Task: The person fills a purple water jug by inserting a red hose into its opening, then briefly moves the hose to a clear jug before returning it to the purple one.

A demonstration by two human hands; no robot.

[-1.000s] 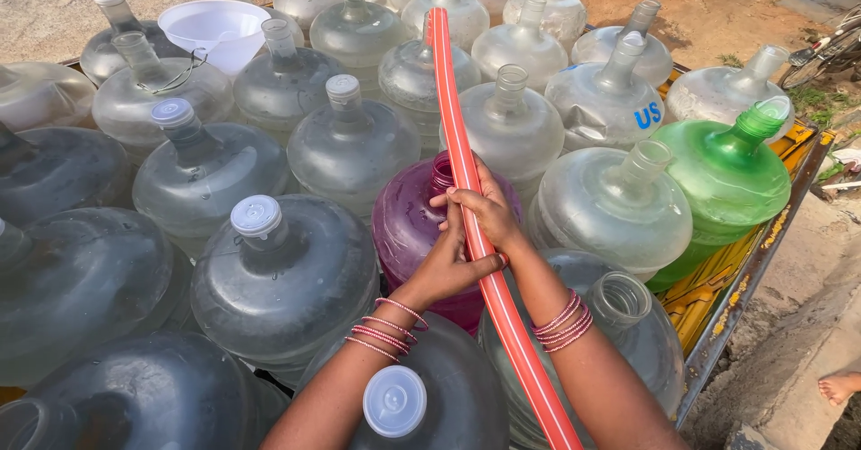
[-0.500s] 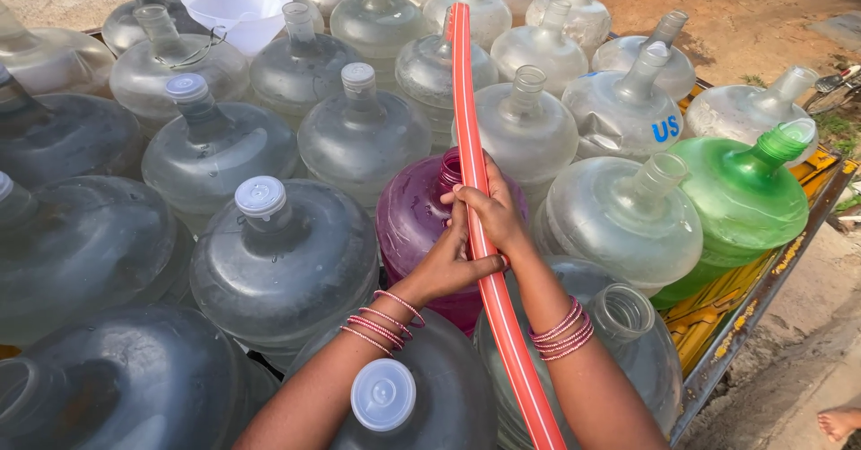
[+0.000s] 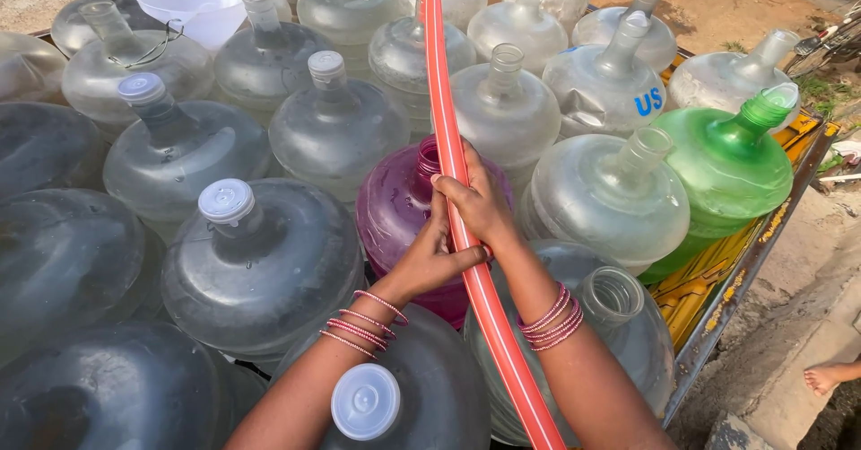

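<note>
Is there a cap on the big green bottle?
No, the big green plastic water bottle has an open neck with no cap, unlike some clear plastic bottles nearby that carry white caps.

**Count of things around the hands**

One red hose [image 3: 466,235] runs between the two hands. One purple jug [image 3: 399,208] sits just beyond them, one green jug [image 3: 717,167] well to their right. One white funnel [image 3: 193,1] lies far up-left. Roughly twenty clear jugs [image 3: 260,262] surround them; four wear white caps [image 3: 226,200].
</note>
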